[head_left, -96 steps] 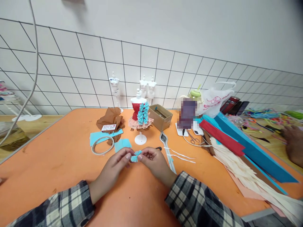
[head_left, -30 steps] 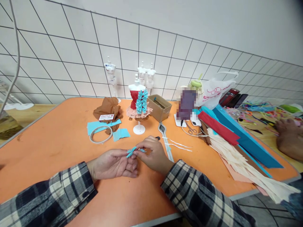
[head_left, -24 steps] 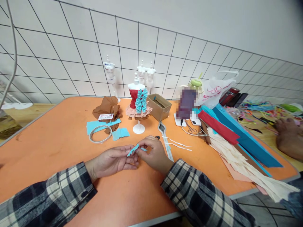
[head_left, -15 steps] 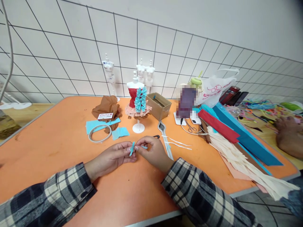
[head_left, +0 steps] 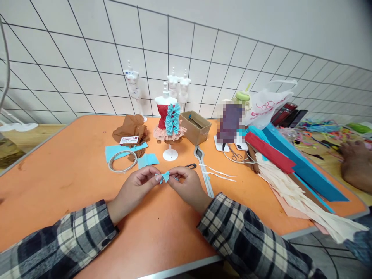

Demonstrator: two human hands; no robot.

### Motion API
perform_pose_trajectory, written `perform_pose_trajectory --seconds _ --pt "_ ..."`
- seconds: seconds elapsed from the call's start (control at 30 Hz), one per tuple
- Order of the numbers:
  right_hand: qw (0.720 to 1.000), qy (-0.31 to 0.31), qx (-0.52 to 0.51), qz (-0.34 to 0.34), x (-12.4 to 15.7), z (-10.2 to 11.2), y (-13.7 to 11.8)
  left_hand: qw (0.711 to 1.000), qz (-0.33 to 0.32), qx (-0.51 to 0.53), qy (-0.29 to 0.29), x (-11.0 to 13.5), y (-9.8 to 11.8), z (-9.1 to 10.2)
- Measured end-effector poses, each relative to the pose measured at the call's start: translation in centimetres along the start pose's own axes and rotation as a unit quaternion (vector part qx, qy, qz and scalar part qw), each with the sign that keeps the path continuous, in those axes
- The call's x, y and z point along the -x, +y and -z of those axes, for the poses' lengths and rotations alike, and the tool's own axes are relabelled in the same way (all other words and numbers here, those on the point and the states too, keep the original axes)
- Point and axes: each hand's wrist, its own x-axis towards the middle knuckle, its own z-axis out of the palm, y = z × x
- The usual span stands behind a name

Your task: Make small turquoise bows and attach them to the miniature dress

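Between my two hands is a small gathered piece of blue crepe paper (head_left: 165,177). My left hand (head_left: 143,183) pinches its left side, and my right hand (head_left: 185,183) grips the right side with thumb and fingers. Just beyond them stands a small white dress form (head_left: 166,100) on a round base, wearing a red bodice, pleated blue ruffles (head_left: 173,119) and a pink frilled skirt (head_left: 162,134). A flat blue paper piece (head_left: 148,160) lies near my left hand. By my right fingers is a black-handled tool (head_left: 191,166), partly hidden.
A tape roll (head_left: 109,164), brown crumpled paper (head_left: 128,128) and a cardboard box (head_left: 199,133) stand behind my hands. To the right lie a grey zipper-like strip (head_left: 207,182), scissors (head_left: 236,155), and long crepe paper sheets (head_left: 308,166). Another person's hand (head_left: 356,164) rests at the far right.
The blue piece has turned from upright to a more spread, sideways position. My left fingers have curled in and moved up, so both hands now pinch it from opposite sides.
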Motion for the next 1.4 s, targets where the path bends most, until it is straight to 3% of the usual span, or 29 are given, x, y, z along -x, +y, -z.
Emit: perform_pose_trajectory --seconds 0.27,0.43,0.7,0.87,1.0,1.1,1.17,1.23,1.33,1.4 --pt "0.996 -0.019 -0.071 -0.051 0.3 -0.7 -0.2 0.988 -0.055 -0.117 0.08 0.2 0.6 -0.4" --pt "0.977 -0.084 -0.161 -0.11 0.4 -0.7 -0.4 0.96 -0.148 -0.213 0.107 0.3 0.6 -0.4" --pt "0.896 -0.149 -0.311 -0.278 0.4 0.2 -0.5 0.819 -0.378 -0.428 0.052 0.0 0.1 1.7" --pt "0.832 -0.201 -0.39 -0.341 0.4 0.7 -1.0 0.757 -0.413 -0.503 0.054 -0.1 0.1 2.0" --pt "0.801 -0.209 -0.424 -0.366 0.4 0.9 -1.0 0.73 -0.413 -0.542 0.054 -0.4 0.1 2.2" --pt "0.802 -0.211 -0.42 -0.368 0.4 1.1 -1.1 0.75 -0.389 -0.535 0.021 -0.5 0.0 2.4" --pt "0.805 -0.226 -0.414 -0.36 0.4 1.4 -1.4 0.795 -0.333 -0.507 0.006 -0.4 -0.1 2.2" --pt "0.819 -0.224 -0.415 -0.326 0.2 1.9 -1.7 0.861 -0.241 -0.448 0.011 -0.3 -0.1 1.7" --pt "0.906 -0.116 -0.351 -0.205 -0.4 2.8 -1.8 0.959 -0.083 -0.269 0.026 -0.5 0.0 0.8" --pt "0.974 -0.05 -0.2 -0.094 -0.9 3.4 -1.5 0.986 -0.016 -0.163 0.025 -0.8 0.2 0.4"
